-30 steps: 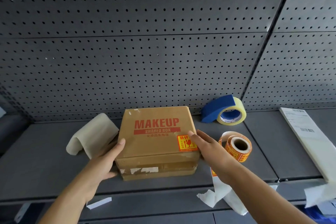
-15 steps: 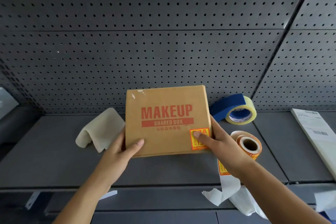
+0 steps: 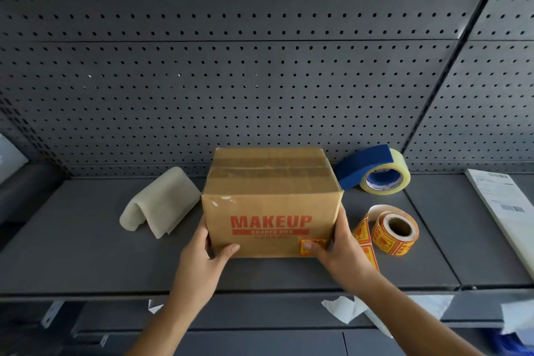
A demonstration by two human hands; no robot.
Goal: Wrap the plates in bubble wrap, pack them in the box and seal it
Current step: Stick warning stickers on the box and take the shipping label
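Note:
A closed cardboard box (image 3: 271,199) printed MAKEUP stands on the grey shelf (image 3: 86,254), its top flaps taped over with clear tape. An orange sticker (image 3: 313,246) sits at the lower right of its front face. My left hand (image 3: 202,260) grips the box's lower left corner, thumb on the front face. My right hand (image 3: 338,251) grips the lower right corner, thumb on the sticker. No plates or bubble wrap show; the box's inside is hidden.
A blue tape dispenser with clear tape (image 3: 375,172) lies behind right of the box. A roll of orange stickers (image 3: 394,230) lies right of it, its backing strip hanging over the shelf edge. A folded foam sheet (image 3: 159,202) lies left. Papers (image 3: 502,211) rest far right. Pegboard (image 3: 260,66) behind.
Both hands have tipped the box from lying with its printed face up to standing on the shelf, printed face toward me and taped top up.

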